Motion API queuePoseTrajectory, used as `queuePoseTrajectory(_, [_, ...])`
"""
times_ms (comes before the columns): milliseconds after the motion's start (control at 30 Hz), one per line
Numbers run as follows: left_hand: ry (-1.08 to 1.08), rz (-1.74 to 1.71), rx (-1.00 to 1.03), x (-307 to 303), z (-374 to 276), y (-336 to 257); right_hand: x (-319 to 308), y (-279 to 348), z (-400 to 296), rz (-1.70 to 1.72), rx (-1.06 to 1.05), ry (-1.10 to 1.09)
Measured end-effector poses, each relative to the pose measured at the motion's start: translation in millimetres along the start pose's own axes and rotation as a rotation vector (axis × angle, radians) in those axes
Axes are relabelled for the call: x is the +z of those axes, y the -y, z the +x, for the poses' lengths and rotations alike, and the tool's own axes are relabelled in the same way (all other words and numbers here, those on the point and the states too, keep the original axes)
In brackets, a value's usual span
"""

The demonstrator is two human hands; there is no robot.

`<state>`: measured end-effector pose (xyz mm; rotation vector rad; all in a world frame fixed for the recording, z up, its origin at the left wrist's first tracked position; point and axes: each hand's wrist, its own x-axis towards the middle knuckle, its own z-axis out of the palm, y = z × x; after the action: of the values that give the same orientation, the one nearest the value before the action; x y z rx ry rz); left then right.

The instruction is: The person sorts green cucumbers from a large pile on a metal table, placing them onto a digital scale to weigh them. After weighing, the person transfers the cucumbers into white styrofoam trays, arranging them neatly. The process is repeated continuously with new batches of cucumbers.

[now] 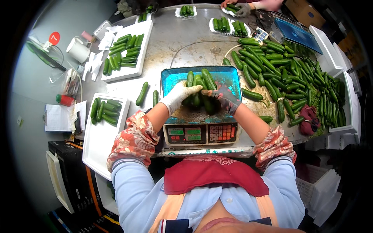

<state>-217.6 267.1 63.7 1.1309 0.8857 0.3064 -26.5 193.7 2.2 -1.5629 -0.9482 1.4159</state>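
My left hand [181,94], in a white glove, and my right hand [225,97], in a dark patterned glove, hold a bunch of cucumbers [198,81] from both sides. The bunch is over the blue pan [173,77] of a digital scale, its upper ends pointing away from me. Its lower part is blurred and shadowed, so whether it rests on the pan is unclear. The scale's keypad and lit display panel [201,134] face me. Left of the scale, two single cucumbers [142,93] lie on the metal table [192,49].
A large cucumber pile [279,70] spreads to the right, beside white foam boxes [351,102]. Foam trays [97,142] with cucumbers stand left. Wrapped bundles [221,24] sit farther back, near another person's gloved hand [244,10]. A cable [183,48] crosses the table behind the scale.
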Motion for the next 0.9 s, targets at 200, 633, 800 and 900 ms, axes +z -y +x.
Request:
queuePoseTrajectory(200, [0.006,-0.109,0.271,7,-30,20,24,6,-30,0.482,-0.273,0.342])
queuePoseTrajectory(633, [-0.316,-0.387,0.245,-66,-212,64,197,29,-77,0.708,0.234,0.635])
queuePoseTrajectory(800, [-0.616,-0.272,0.454,-151,-276,81,325,58,-56,0.317,0.047,0.7])
queuePoseTrajectory(900, [-0.549,-0.565,0.348,-184,-310,115,378,18,-31,0.264,0.314,0.944])
